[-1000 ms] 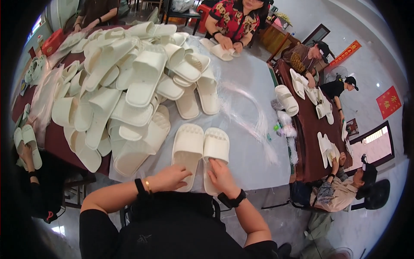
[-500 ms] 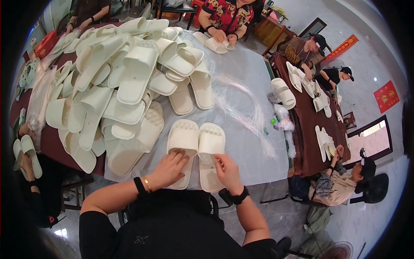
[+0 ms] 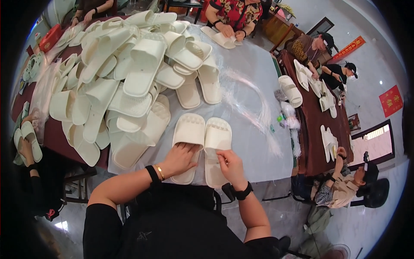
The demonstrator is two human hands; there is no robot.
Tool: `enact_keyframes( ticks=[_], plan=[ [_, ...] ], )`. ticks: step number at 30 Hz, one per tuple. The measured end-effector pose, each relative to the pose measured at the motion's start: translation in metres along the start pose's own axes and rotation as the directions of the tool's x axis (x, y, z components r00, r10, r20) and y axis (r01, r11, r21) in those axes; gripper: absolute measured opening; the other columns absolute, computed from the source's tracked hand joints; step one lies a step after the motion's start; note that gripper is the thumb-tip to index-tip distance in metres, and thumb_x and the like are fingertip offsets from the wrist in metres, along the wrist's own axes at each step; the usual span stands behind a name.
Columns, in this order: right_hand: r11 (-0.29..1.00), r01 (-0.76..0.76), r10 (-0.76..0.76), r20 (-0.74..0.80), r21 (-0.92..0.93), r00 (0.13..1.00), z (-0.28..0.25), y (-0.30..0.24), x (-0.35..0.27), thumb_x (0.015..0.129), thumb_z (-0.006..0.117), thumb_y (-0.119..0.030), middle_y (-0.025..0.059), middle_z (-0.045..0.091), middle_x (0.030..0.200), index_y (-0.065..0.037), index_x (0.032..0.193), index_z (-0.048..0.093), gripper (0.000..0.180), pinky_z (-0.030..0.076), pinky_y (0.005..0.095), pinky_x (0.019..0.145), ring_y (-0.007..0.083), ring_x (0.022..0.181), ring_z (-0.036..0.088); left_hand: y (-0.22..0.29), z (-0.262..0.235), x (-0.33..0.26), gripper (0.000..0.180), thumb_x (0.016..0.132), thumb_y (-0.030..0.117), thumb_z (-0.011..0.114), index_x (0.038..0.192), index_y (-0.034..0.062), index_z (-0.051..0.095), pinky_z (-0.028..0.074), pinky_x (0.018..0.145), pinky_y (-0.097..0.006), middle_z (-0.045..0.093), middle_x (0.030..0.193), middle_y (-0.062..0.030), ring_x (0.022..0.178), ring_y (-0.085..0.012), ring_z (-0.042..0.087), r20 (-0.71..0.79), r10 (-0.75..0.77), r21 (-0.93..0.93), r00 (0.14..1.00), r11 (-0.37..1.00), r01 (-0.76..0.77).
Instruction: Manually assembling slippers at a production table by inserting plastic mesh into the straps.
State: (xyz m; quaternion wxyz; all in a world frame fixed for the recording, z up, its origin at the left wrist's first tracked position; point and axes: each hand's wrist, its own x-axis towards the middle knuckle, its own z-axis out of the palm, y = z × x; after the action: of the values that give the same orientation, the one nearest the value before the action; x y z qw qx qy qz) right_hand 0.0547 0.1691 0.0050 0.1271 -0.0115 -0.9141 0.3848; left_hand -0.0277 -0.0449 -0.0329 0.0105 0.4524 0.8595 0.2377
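Observation:
Directly in front of me, two cream slippers lie side by side, toes away from me. My left hand (image 3: 181, 159) rests on the left slipper (image 3: 189, 129), fingers stretched forward, with their tips tucked at the opening under its strap. At the right slipper (image 3: 218, 134), my right hand (image 3: 233, 167) has thumb and forefinger pinched at the lower edge of the strap. Whether something small is between those fingertips cannot be made out. A large heap of similar cream slippers (image 3: 144, 64) is piled to the left and beyond.
A pale plastic sheet (image 3: 254, 142) covers my end of the table, with clear plastic strands (image 3: 258, 97) on it. Across the table a person (image 3: 235, 17) handles a slipper. To the right, people sit along a brown-covered table (image 3: 317, 134) with slippers. Another person's hand (image 3: 26, 149) holds slippers at far left.
The whole view has shifted slightly, so things appear further right and up. My hands stay at the same pair, the left fingers a little deeper under the strap.

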Motion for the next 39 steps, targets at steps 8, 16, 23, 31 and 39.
enact_keyframes(
  ticks=[8,16,23,31,39],
  plan=[
    [0.998,-0.066,0.066,-0.001,-0.015,0.998,-0.004,0.009,-0.014,0.084,0.061,-0.006,0.0142,0.064,0.084,-0.003,0.092,0.066,0.009,0.050,0.0371,0.066,0.0324,0.076,0.062,-0.004,-0.008,-0.013,0.065,0.071,0.020,0.075,0.127,-0.0002,0.050,0.036,0.104,-0.042,0.048,0.127,-0.0186,0.121,-0.0352,0.043,-0.033,0.041,-0.037,0.999,0.998,-0.042],
    [0.996,0.039,-0.030,0.110,-0.085,0.993,0.003,0.001,-0.021,0.083,0.062,-0.007,0.0132,0.062,0.084,-0.005,0.095,0.065,0.013,0.050,0.0397,0.066,0.0333,0.076,0.061,-0.008,-0.036,-0.039,0.026,0.076,0.009,0.068,0.101,0.0036,0.062,0.049,0.074,-0.041,0.061,0.093,-0.0131,0.085,-0.0327,0.060,-0.131,-0.075,-0.174,0.988,0.983,0.052],
    [0.988,0.084,-0.056,0.206,-0.130,0.977,0.008,-0.011,-0.008,0.082,0.064,-0.008,0.0107,0.060,0.083,-0.010,0.102,0.065,0.020,0.049,0.0402,0.064,0.0325,0.076,0.060,-0.013,-0.041,-0.049,0.016,0.080,0.010,0.065,0.096,0.0061,0.064,0.048,0.066,-0.042,0.059,0.079,-0.0117,0.075,-0.0323,0.060,-0.061,-0.187,-0.205,0.980,0.964,0.171],
    [0.911,0.320,-0.215,0.362,-0.259,0.907,0.024,-0.018,0.008,0.076,0.058,-0.006,0.0140,0.055,0.077,-0.005,0.080,0.058,0.004,0.048,0.0431,0.061,0.0338,0.070,0.059,-0.008,-0.038,-0.050,0.014,0.081,0.014,0.062,0.093,0.0061,0.063,0.050,0.066,-0.044,0.061,0.083,-0.0138,0.075,-0.0341,0.062,0.021,-0.156,-0.226,0.987,0.961,0.157],
    [0.828,0.367,-0.121,0.505,-0.424,0.855,0.041,-0.003,-0.001,0.076,0.057,-0.006,0.0154,0.058,0.081,-0.004,0.084,0.058,0.008,0.052,0.0436,0.063,0.0334,0.073,0.063,0.004,-0.020,-0.044,0.016,0.082,0.018,0.062,0.093,0.0064,0.064,0.052,0.067,-0.042,0.061,0.082,-0.0108,0.078,-0.0304,0.064,0.053,0.012,-0.217,0.999,0.976,-0.001]
  ],
)
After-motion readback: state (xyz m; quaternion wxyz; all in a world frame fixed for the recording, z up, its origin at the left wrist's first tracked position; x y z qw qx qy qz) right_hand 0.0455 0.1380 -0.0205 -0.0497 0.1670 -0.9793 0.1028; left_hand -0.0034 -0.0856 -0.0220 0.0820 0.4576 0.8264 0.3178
